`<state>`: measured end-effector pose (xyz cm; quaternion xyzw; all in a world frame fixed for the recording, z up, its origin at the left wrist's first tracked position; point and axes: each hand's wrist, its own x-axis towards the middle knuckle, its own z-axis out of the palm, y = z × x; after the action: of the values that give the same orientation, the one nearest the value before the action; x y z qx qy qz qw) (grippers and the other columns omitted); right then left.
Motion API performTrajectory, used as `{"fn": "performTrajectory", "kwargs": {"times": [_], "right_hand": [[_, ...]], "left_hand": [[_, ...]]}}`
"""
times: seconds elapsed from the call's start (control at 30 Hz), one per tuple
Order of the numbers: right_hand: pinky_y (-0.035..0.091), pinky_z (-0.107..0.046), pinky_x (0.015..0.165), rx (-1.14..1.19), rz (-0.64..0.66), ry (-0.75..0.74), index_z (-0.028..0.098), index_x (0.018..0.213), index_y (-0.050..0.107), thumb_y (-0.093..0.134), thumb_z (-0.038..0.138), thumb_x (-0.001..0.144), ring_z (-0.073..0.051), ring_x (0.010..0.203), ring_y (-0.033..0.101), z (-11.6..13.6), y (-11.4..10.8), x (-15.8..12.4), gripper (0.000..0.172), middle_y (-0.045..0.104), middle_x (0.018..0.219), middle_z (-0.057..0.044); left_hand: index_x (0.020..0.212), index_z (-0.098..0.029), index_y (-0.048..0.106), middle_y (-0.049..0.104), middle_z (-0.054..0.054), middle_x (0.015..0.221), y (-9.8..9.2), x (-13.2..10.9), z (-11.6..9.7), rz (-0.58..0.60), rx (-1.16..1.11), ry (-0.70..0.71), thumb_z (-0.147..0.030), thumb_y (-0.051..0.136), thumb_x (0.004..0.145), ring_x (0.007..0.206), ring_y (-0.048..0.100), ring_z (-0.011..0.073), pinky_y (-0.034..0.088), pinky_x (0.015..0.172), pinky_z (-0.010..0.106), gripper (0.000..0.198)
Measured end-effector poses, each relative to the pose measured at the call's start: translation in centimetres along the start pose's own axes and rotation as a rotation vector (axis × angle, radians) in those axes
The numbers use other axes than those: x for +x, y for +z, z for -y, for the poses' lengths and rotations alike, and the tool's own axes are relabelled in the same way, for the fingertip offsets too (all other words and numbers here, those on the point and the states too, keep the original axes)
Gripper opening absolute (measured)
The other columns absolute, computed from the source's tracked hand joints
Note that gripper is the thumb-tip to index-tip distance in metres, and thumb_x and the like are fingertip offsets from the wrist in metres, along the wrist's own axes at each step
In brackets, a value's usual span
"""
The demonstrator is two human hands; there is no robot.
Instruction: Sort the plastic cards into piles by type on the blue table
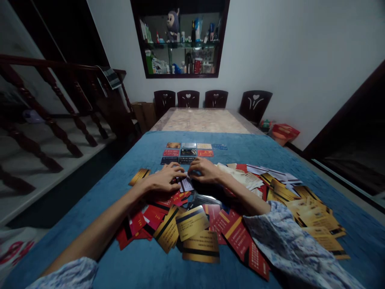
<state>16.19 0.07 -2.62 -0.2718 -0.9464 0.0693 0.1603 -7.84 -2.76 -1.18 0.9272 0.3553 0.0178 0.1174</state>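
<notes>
My left hand [167, 177] lies over the pile of cards with its fingers stretched and apart. A white card with a dark stripe [185, 184] sits at its fingertips. My right hand [206, 170] is close beside it, fingers curled down; whatever they pinch is hidden. Just beyond both hands, cards are laid in rows, among them a black card [188, 152], a red card [171, 153] and a blue card [219, 147]. Nearer me, loose gold cards [192, 222] and red cards [237, 233] overlap in a fan. Under my wrists, part of the pile is covered.
A blue cloth [120, 257] covers the near part of the table. On the right spread more gold cards [319, 216] and white cards [266, 171]. Dark chairs [216, 99] stand at the far end. To the left runs a wooden railing [57, 116].
</notes>
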Motion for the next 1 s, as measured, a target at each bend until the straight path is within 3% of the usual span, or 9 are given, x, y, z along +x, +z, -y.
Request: {"fn": "performTrajectory", "kwargs": {"times": [0.17,0.33,0.5,0.73,1.0], "right_hand": [[0.041,-0.031,0.080,-0.039,0.152,0.090,0.020,0.103,0.078,0.068,0.047,0.089,-0.023,0.096,0.064,1.7,-1.0,-0.1,0.032,0.075,0.100,-0.008],[0.041,-0.033,0.081,-0.085,0.230,0.149,0.020,0.113,0.073,0.066,0.063,0.086,-0.027,0.103,0.064,3.2,-1.3,0.1,0.051,0.074,0.109,-0.010],[0.043,-0.038,0.089,-0.144,0.244,0.193,0.018,0.118,0.068,0.067,0.066,0.084,-0.031,0.111,0.062,4.3,-1.0,0.3,0.059,0.072,0.114,-0.013],[0.045,-0.048,0.097,-0.162,0.259,0.327,0.016,0.121,0.063,0.067,0.068,0.082,-0.035,0.115,0.059,6.0,-0.8,0.6,0.065,0.069,0.119,-0.017],[0.046,-0.053,0.099,-0.132,0.280,0.387,0.016,0.127,0.062,0.068,0.056,0.083,-0.036,0.119,0.058,6.8,-1.4,0.8,0.060,0.066,0.126,-0.018]], "left_hand": [[0.137,-0.030,0.061,0.056,0.011,0.141,0.5,0.0,-0.1,-0.031,0.033,0.013,-0.036,0.063,0.086,0.134,0.037,0.0350,0.035,0.108,0.059,0.051],[0.129,-0.028,0.065,0.057,0.009,0.136,0.5,-0.1,-0.2,-0.051,0.035,0.004,-0.032,0.060,0.084,0.130,0.037,0.0339,0.034,0.109,0.057,0.045],[0.125,-0.024,0.066,0.057,0.010,0.132,0.7,0.1,0.3,-0.050,0.029,-0.004,-0.026,0.061,0.077,0.127,0.038,0.0340,0.036,0.106,0.056,0.048],[0.117,-0.021,0.068,0.058,0.011,0.126,0.8,0.3,0.5,-0.085,-0.020,-0.018,-0.028,0.061,0.076,0.123,0.041,0.0330,0.038,0.105,0.056,0.042],[0.120,-0.022,0.068,0.058,0.010,0.123,0.8,0.1,0.9,-0.109,-0.047,-0.006,-0.030,0.062,0.079,0.122,0.042,0.0316,0.038,0.106,0.055,0.042]]}}
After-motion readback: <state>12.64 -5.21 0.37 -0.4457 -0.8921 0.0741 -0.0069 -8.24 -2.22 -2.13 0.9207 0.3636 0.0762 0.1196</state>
